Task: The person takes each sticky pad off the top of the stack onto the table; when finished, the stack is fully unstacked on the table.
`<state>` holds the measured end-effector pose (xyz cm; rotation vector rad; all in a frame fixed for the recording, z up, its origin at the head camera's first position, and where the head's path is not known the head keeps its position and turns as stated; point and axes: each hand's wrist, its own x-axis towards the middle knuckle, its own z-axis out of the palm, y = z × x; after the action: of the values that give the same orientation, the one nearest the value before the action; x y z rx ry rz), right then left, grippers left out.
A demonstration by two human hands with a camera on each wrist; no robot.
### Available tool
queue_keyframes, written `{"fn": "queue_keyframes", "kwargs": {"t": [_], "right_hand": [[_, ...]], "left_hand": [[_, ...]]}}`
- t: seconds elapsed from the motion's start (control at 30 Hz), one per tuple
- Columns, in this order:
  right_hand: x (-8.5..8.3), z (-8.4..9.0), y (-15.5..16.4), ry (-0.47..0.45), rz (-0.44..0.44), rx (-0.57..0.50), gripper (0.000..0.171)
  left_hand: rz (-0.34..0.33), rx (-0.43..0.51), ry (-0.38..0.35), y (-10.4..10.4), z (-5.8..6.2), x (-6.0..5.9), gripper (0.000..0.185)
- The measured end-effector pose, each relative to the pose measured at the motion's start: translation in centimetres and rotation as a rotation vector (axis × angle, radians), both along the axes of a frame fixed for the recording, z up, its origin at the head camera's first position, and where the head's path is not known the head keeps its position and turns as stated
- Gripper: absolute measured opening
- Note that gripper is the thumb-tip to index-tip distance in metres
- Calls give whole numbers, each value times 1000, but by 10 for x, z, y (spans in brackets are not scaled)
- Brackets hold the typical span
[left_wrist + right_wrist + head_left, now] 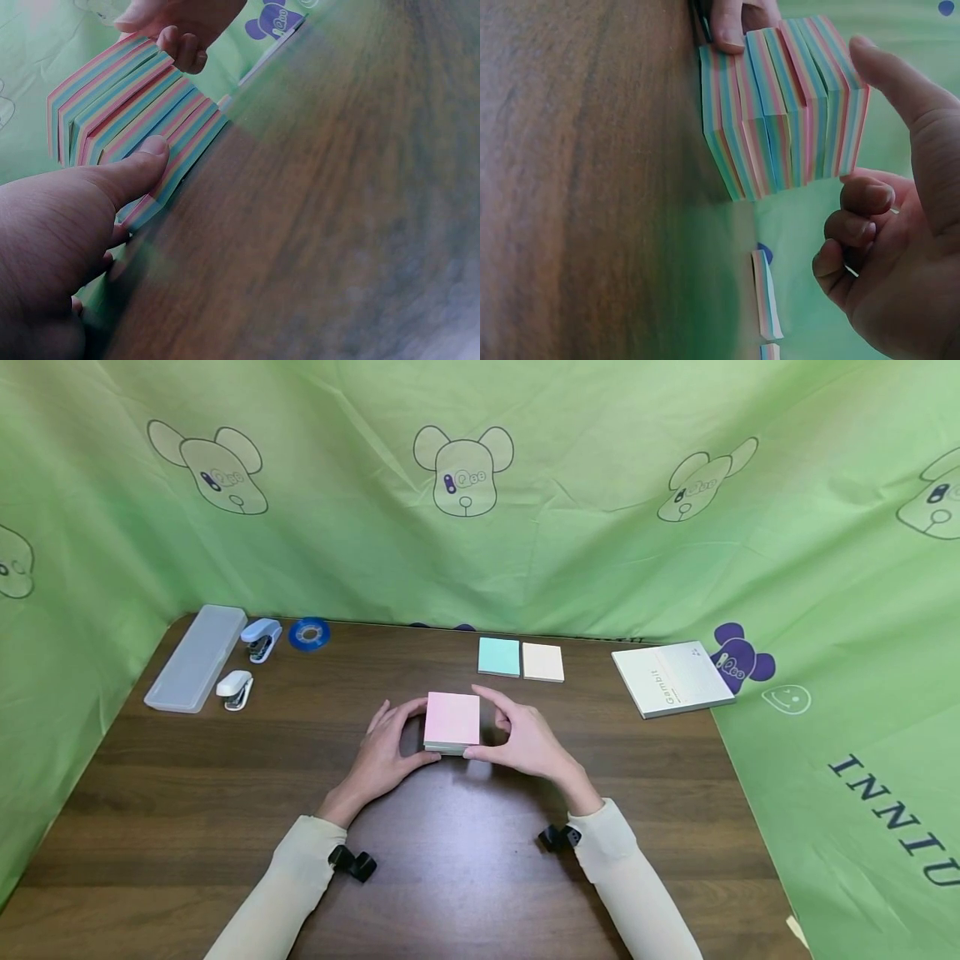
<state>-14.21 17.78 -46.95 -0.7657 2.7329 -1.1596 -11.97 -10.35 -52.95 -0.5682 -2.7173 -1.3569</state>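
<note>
Cream sleeves lead to both hands cupping a thick square pad of sticky notes (452, 722), pink on top with striped pastel paper edges, at the middle of the dark wood-grain table (187, 793). Left hand (384, 753) presses its thumb to one side; right hand (525, 739) curls round the other. Behind lie a teal pad (498, 656), a cream pad (543, 662) and a frosted plastic case (197, 657), contents unclear.

Both forearms enter from the lower edge of the head view, converging toward frame centre. Left hand (382, 753) sits left of centre, fingers extended forward, thumb pressing inward. Right hand (521, 739) sits right of centre, index finger stretched forward, remaining fingers curled, thumb pressing inward.
</note>
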Motion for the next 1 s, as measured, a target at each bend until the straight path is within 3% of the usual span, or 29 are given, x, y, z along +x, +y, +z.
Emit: {"fn": "queue_keyframes", "kwargs": {"t": [0.33,0.57,1.0], "right_hand": [[-4,-13,1,33,28,-50,91],[2,-1,-1,10,9,-21,84],[3,1,7,19,-7,4,82]], "left_hand": [[-1,0,-3,0,0,0,93],[1,1,-11,0,1,0,93],[3,-2,-29,1,3,1,93]]}}
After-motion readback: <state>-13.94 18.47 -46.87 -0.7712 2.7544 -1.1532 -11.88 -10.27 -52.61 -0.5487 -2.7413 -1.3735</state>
